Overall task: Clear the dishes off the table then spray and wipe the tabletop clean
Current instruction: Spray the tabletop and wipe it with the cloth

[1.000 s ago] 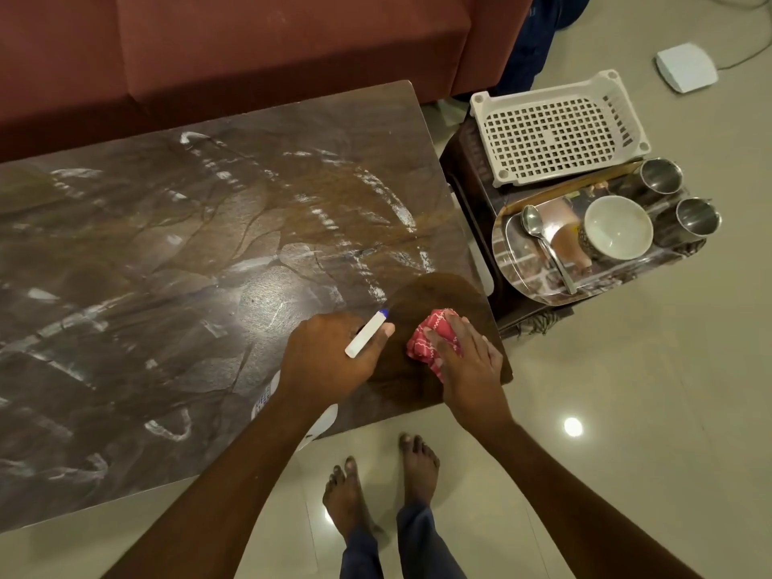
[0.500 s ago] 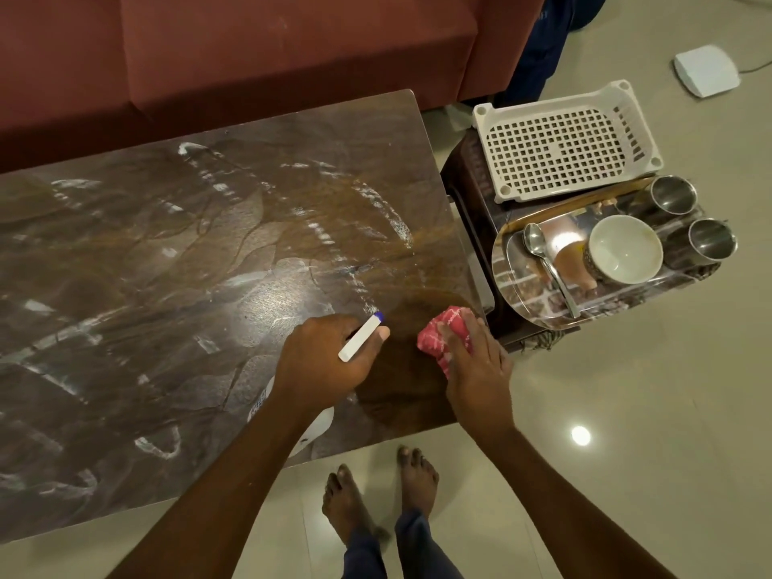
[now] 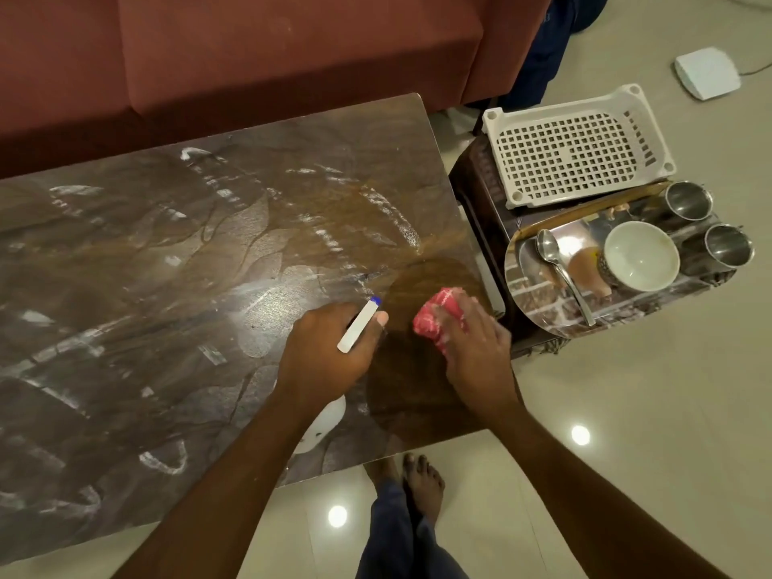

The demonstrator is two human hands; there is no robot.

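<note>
Two grips engaged: left grip (image 3: 330, 355) holds spray bottle (image 3: 359, 330), right grip (image 3: 474, 348) clasps red cloth (image 3: 430, 317); dishes (image 3: 641, 257) are off, streaked bench (image 3: 167, 286) beyond left grip unwiped.

Dim warm light, floor (image 3: 626, 411) glare, wide-angle distortion

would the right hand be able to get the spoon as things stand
Probably, once it lets go: the right hand is holding the red cloth. The spoon lies uncovered on the steel plate, nothing over it.
</note>
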